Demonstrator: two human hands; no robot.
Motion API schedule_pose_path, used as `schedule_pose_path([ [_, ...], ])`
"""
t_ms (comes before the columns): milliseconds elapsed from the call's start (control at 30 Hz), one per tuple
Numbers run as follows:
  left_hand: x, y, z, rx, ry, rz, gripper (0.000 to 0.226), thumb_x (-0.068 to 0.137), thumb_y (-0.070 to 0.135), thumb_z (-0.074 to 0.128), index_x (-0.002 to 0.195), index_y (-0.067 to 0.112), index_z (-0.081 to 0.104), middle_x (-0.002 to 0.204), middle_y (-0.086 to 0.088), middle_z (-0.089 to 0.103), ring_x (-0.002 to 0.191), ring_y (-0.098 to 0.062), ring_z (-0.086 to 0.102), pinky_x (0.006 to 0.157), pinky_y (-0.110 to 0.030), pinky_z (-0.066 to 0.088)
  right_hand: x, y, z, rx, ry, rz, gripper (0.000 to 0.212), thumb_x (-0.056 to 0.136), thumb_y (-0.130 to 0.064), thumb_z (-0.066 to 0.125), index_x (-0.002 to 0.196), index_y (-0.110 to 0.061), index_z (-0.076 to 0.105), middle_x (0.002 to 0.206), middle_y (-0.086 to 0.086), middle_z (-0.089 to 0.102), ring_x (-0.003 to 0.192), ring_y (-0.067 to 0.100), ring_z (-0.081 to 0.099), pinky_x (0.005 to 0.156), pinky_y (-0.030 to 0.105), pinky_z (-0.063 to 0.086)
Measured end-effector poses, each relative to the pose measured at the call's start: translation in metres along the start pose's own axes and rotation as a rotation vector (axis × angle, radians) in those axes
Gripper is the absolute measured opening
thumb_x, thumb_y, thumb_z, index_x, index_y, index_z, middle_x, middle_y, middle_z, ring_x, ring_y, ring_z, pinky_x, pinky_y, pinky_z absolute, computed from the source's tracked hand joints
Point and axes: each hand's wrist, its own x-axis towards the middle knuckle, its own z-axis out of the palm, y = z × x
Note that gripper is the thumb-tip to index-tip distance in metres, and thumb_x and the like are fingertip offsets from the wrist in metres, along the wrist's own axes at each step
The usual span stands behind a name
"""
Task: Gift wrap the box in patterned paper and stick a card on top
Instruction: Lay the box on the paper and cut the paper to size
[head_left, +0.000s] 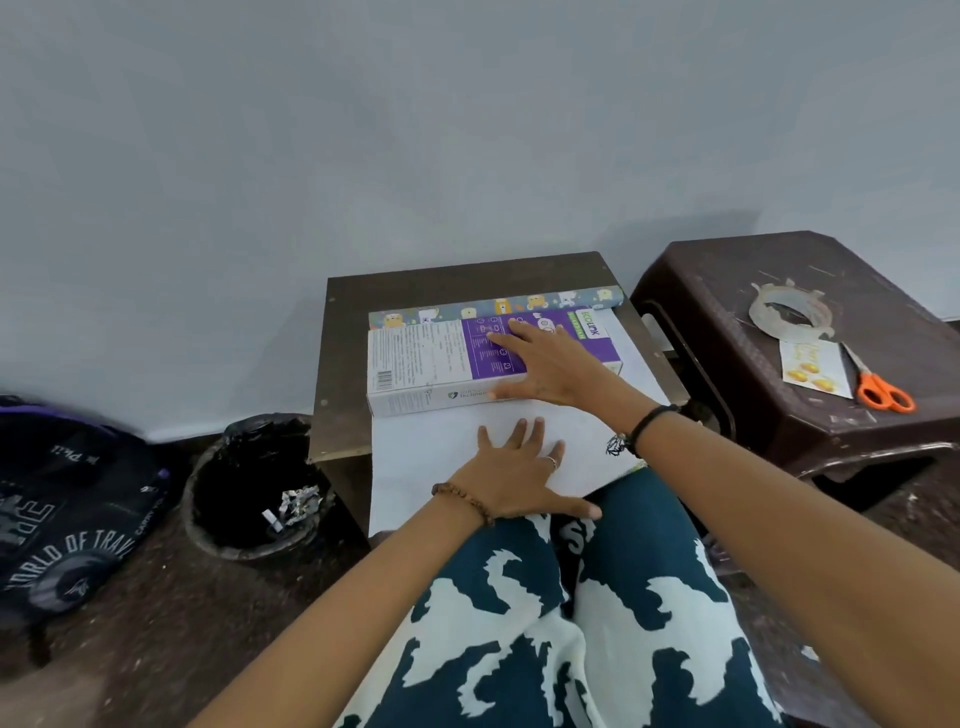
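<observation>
A white and purple box (421, 364) lies flat on the white back side of the wrapping paper (431, 447), spread over a small dark table (467, 275). The paper's patterned rolled end (493, 306) lies along the box's far side. My right hand (550, 369) rests flat on top of the box with fingers spread. My left hand (514, 473) presses flat on the white paper just in front of the box. A yellow-printed card (810, 369) lies on the stool to the right.
A dark plastic stool (737, 291) at the right carries a tape roll (789, 312) and orange-handled scissors (878, 387) beside the card. A black-lined bin (249, 483) stands left of the table, with a dark printed bag (67, 514) further left. My patterned trousers (571, 623) fill the foreground.
</observation>
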Motion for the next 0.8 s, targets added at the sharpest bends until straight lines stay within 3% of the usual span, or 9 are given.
schedule_pose_path([
  [67, -0.004, 0.002, 0.006, 0.057, -0.037, 0.001, 0.098, 0.080, 0.073, 0.039, 0.149, 0.018, -0.004, 0.155, -0.009, -0.018, 0.144, -0.026, -0.014, 0.107, -0.068, -0.001, 0.001, -0.001, 0.001, -0.009, 0.006, 0.002, 0.076, 0.086, -0.056, 0.053, 0.147, -0.023, 0.022, 0.153, 0.006, 0.025, 0.136, 0.027, 0.032, 0.111, 0.051, 0.024],
  [133, -0.006, 0.002, 0.015, 0.146, -0.026, 0.013, 0.075, 0.095, 0.050, 0.036, 0.149, 0.017, -0.003, 0.155, -0.011, -0.017, 0.144, -0.027, -0.011, 0.105, -0.070, 0.005, 0.001, -0.002, 0.001, -0.025, -0.001, 0.002, 0.074, 0.087, -0.051, 0.054, 0.147, -0.023, 0.021, 0.153, 0.006, 0.024, 0.137, 0.027, 0.032, 0.110, 0.051, 0.024],
  [267, -0.012, 0.000, 0.023, 0.322, 0.057, 0.111, 0.047, 0.101, 0.008, 0.022, 0.147, 0.011, 0.013, 0.155, -0.015, 0.003, 0.143, -0.034, 0.008, 0.101, -0.071, 0.022, -0.001, -0.002, -0.001, -0.041, -0.026, -0.004, 0.071, 0.089, -0.047, 0.054, 0.147, -0.024, 0.020, 0.153, 0.006, 0.023, 0.136, 0.029, 0.033, 0.110, 0.052, 0.026],
  [367, -0.014, -0.004, 0.022, 0.181, 0.083, 0.096, 0.044, 0.101, 0.016, 0.022, 0.144, 0.009, 0.024, 0.153, -0.012, 0.019, 0.138, -0.029, 0.028, 0.105, -0.062, 0.020, -0.001, -0.001, 0.002, -0.054, -0.020, -0.004, 0.070, 0.089, -0.047, 0.054, 0.147, -0.026, 0.020, 0.153, 0.006, 0.024, 0.135, 0.029, 0.034, 0.109, 0.051, 0.028],
  [467, -0.011, -0.006, 0.025, 0.074, 0.092, 0.056, 0.068, 0.097, 0.043, 0.036, 0.150, 0.016, 0.004, 0.158, -0.004, -0.007, 0.146, -0.018, -0.003, 0.111, -0.062, 0.010, -0.001, -0.002, 0.001, -0.044, -0.031, 0.005, 0.070, 0.089, -0.047, 0.054, 0.147, -0.026, 0.021, 0.154, 0.006, 0.023, 0.136, 0.029, 0.033, 0.109, 0.051, 0.028],
  [567, -0.009, -0.002, 0.024, 0.043, 0.181, -0.016, 0.095, 0.088, 0.046, 0.053, 0.148, 0.010, -0.011, 0.156, -0.008, -0.018, 0.144, -0.021, -0.012, 0.113, -0.057, 0.000, -0.001, -0.004, -0.001, -0.018, -0.040, 0.016, 0.070, 0.089, -0.045, 0.055, 0.147, -0.026, 0.021, 0.154, 0.006, 0.023, 0.136, 0.029, 0.034, 0.108, 0.049, 0.032],
  [633, -0.004, 0.005, 0.030, 0.121, 0.289, -0.044, 0.094, 0.084, 0.039, 0.060, 0.149, 0.006, 0.001, 0.156, -0.016, -0.005, 0.145, -0.028, 0.000, 0.113, -0.056, 0.006, 0.000, -0.005, -0.001, -0.007, -0.037, 0.022, 0.070, 0.089, -0.044, 0.056, 0.147, -0.026, 0.022, 0.154, 0.006, 0.023, 0.136, 0.029, 0.034, 0.108, 0.048, 0.033],
  [733, -0.001, 0.016, 0.040, 0.271, 0.396, -0.120, 0.069, 0.064, 0.027, 0.075, 0.128, 0.010, 0.056, 0.136, -0.015, 0.051, 0.125, -0.028, 0.050, 0.097, -0.053, 0.041, -0.001, -0.006, -0.002, 0.005, -0.041, 0.025, 0.070, 0.089, -0.043, 0.057, 0.147, -0.025, 0.022, 0.154, 0.006, 0.023, 0.136, 0.029, 0.034, 0.107, 0.047, 0.033],
  [800, -0.006, 0.020, 0.042, 0.287, 0.404, -0.100, 0.053, 0.075, 0.016, 0.062, 0.127, 0.012, 0.057, 0.135, -0.011, 0.053, 0.126, -0.027, 0.050, 0.098, -0.053, 0.040, -0.001, -0.006, -0.004, 0.005, -0.047, 0.026, 0.070, 0.088, -0.043, 0.057, 0.147, -0.025, 0.023, 0.154, 0.006, 0.024, 0.136, 0.029, 0.034, 0.108, 0.048, 0.030],
])
